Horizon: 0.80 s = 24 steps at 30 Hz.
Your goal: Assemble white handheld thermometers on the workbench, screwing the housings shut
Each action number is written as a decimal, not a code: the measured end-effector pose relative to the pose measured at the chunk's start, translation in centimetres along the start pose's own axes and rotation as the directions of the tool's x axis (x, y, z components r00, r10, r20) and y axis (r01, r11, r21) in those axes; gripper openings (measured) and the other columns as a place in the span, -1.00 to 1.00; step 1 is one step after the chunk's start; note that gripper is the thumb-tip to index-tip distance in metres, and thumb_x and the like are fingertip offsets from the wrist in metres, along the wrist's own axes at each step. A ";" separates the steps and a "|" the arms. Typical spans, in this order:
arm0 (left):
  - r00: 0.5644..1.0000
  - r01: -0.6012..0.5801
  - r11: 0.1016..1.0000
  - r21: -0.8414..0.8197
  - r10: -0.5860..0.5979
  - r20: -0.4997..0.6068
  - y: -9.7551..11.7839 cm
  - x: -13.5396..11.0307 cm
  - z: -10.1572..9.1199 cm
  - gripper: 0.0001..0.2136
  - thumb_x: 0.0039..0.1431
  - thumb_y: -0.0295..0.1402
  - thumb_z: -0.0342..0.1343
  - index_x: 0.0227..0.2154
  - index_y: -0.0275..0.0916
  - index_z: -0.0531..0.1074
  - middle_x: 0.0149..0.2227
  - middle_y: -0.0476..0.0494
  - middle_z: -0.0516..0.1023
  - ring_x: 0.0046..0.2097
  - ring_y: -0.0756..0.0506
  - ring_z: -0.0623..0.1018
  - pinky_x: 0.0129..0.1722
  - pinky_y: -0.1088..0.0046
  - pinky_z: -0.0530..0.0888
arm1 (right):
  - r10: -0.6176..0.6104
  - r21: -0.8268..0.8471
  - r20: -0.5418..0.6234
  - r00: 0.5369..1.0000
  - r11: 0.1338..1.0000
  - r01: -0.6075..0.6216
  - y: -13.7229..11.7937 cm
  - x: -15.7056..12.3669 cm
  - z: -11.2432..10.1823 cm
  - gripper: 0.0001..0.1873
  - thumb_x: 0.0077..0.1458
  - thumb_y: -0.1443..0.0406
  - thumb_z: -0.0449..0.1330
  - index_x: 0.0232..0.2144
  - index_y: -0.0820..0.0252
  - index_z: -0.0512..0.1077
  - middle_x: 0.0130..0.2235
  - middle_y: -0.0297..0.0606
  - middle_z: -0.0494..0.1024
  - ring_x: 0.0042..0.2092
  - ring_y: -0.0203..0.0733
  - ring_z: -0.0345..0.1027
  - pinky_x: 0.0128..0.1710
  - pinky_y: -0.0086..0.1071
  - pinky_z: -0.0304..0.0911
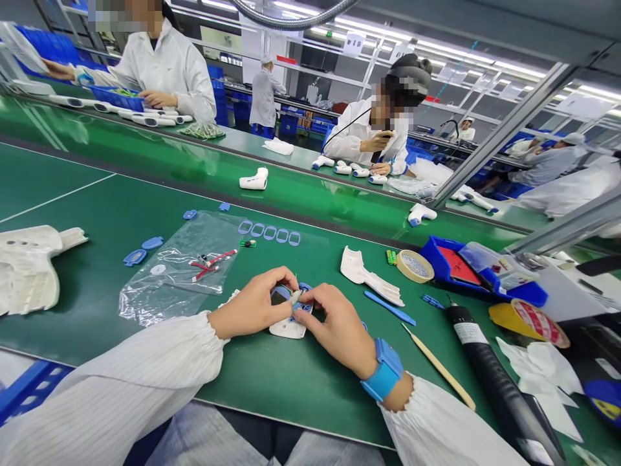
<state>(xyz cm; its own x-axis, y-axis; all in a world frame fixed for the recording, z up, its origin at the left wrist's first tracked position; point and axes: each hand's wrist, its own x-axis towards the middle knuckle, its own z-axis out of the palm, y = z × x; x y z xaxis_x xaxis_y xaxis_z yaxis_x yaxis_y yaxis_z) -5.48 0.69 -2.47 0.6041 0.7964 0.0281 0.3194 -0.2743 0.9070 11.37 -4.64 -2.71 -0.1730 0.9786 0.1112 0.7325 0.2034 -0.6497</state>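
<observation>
A white plastic housing (pixel 287 331) with a small dark screen and blue parts lies on the green table in front of me. From the left, my left hand (pixel 259 303) bends over its screen end, with thumb and fingertips closed on a small pale piece (pixel 295 296). My right hand (pixel 339 327), a blue band on its wrist, pinches at the blue part (pixel 303 309) of the same housing. The fingers partly cover both the piece and the housing. Right of the hands lies a white handle-shaped shell half (pixel 369 277), with a blue pry stick (pixel 389 307) near it.
At left are a clear plastic bag (pixel 165 278) under red-wired parts and a larger white shell (pixel 29 268). Blue frames (pixel 270 232) line up behind. A tape roll (pixel 414 266), blue bin (pixel 485 275), pale stick (pixel 439 366) and black electric screwdriver (pixel 490 369) lie right. Co-workers sit across the belt.
</observation>
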 end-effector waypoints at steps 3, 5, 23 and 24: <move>1.000 -0.010 1.000 0.005 0.010 -0.012 0.0 0.0 0.0 -0.83 -0.04 -0.47 0.04 -0.32 -0.22 0.28 -0.35 0.01 0.35 -0.37 0.02 0.35 -0.41 0.51 0.30 | -0.006 0.025 0.006 1.000 1.000 0.006 0.0 -0.1 0.0 -0.90 0.01 0.37 0.22 -0.35 0.16 0.38 -0.37 -0.31 0.42 -0.30 -0.21 0.26 -0.30 -0.36 0.17; 0.999 -0.045 0.999 0.013 0.045 -0.005 0.0 -0.1 -0.1 -0.83 -0.04 -0.46 0.04 -0.31 -0.22 0.27 -0.33 -0.01 0.35 -0.34 0.00 0.37 -0.36 0.49 0.33 | 0.004 0.070 0.015 1.000 0.998 -0.005 0.2 -0.1 0.1 -0.89 0.00 0.37 0.23 -0.37 0.15 0.37 -0.40 -0.34 0.42 -0.33 -0.24 0.26 -0.33 -0.38 0.17; 0.931 -0.362 0.852 0.377 0.347 0.111 0.1 -2.1 0.4 -0.57 0.09 -0.58 -0.05 0.01 -0.08 0.25 -0.13 -0.08 0.41 -0.10 -0.06 0.39 -0.15 0.44 0.37 | 0.009 0.125 0.044 0.999 0.992 -0.014 0.7 -0.1 0.0 -0.89 -0.03 0.40 0.24 -0.42 0.14 0.38 -0.46 -0.41 0.42 -0.37 -0.27 0.26 -0.37 -0.43 0.11; 0.935 -0.354 0.867 0.351 0.335 0.118 0.2 -2.1 0.4 -0.56 0.07 -0.60 -0.06 0.01 -0.08 0.25 -0.12 -0.08 0.40 -0.09 -0.06 0.39 -0.15 0.45 0.38 | 0.004 0.121 0.041 0.999 0.993 -0.009 0.7 -0.1 0.0 -0.89 -0.03 0.42 0.23 -0.43 0.14 0.38 -0.47 -0.41 0.42 -0.36 -0.27 0.26 -0.37 -0.43 0.11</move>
<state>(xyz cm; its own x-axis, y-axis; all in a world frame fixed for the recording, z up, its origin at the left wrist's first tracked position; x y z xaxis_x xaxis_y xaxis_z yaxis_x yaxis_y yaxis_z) -6.40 -1.26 -2.48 0.7576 0.5894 0.2805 0.3188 -0.7091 0.6289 11.85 -4.59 -3.17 -0.1969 0.9773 0.0782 0.6489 0.1897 -0.7368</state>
